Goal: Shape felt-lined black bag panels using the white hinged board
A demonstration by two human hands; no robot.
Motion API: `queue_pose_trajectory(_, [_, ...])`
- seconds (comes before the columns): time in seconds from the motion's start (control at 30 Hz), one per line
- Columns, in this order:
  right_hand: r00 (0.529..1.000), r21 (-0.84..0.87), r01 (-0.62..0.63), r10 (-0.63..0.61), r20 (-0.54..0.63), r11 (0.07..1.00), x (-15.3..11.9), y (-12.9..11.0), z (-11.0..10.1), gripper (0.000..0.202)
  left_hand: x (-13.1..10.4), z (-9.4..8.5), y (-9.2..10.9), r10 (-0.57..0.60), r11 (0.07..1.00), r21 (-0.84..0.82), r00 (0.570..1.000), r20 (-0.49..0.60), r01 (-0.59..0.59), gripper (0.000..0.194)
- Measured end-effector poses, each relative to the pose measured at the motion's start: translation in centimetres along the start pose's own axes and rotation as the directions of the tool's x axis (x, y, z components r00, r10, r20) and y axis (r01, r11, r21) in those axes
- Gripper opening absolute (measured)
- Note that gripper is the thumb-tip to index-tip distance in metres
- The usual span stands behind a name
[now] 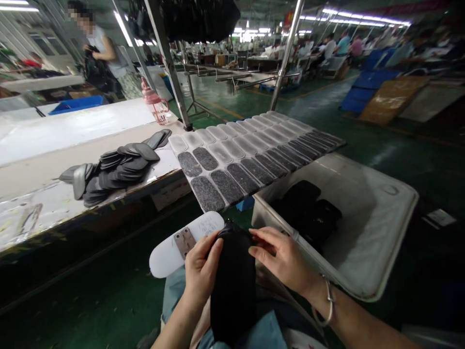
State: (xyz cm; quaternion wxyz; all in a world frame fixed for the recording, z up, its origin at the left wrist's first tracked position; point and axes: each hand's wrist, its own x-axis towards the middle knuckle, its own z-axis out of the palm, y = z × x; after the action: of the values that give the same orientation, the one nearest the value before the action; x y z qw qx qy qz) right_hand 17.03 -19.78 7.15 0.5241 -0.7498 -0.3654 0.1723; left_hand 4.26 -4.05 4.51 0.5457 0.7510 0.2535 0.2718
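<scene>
On my lap stands a long black piece (233, 286) with a smooth, fabric-like surface and a rounded upper end. My left hand (202, 264) pinches its upper left edge between thumb and fingers. My right hand (278, 257) is at its upper right edge, thumb and fingers apart with nothing seen between them; whether the fingertips touch the piece I cannot tell. Just behind my left hand is a white oval board (169, 254) with a metal hinge-like plate (184, 242) and handwriting on it. The lower end of the black piece is lost among my clothes.
A tilted panel (207, 175) carries rows of grey and dark oval pads. Dark oval pieces (119, 169) lie heaped on the left table (109, 131), near a pink-topped bottle (154, 102). A white bin (378, 232) at right holds black items (308, 208). A person (101, 53) stands back left.
</scene>
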Motion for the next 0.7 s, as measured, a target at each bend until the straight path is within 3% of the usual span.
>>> queue_pose_trajectory(0.13, [0.992, -0.152, 0.092, -0.104, -0.074, 0.984, -1.0, -0.8, 0.7, 0.022, 0.1, 0.4, 0.2, -0.042, 0.999, -0.019, 0.998, -0.044, 0.041, 0.030])
queue_pose_trajectory(0.27, [0.990, -0.188, 0.103, -0.119, -0.080, 0.977, -0.7, -1.2, 1.2, 0.016, 0.3, 0.6, 0.5, -0.053, 0.997, -0.050, 0.997, -0.048, 0.050, 0.034])
queue_pose_trajectory(0.57, [0.995, -0.183, 0.077, -0.088, -0.052, 0.980, -0.6, -0.7, 1.5, 0.021, 0.4, 0.9, 0.3, -0.274, 0.925, -0.272, 0.962, 0.002, 0.264, 0.042])
queue_pose_trajectory(0.7, [0.990, -0.163, 0.071, -0.089, -0.106, 0.984, -0.3, -0.6, 1.3, 0.033, -0.1, 0.8, 0.7, -0.269, 0.906, -0.322, 0.961, 0.061, 0.274, 0.042])
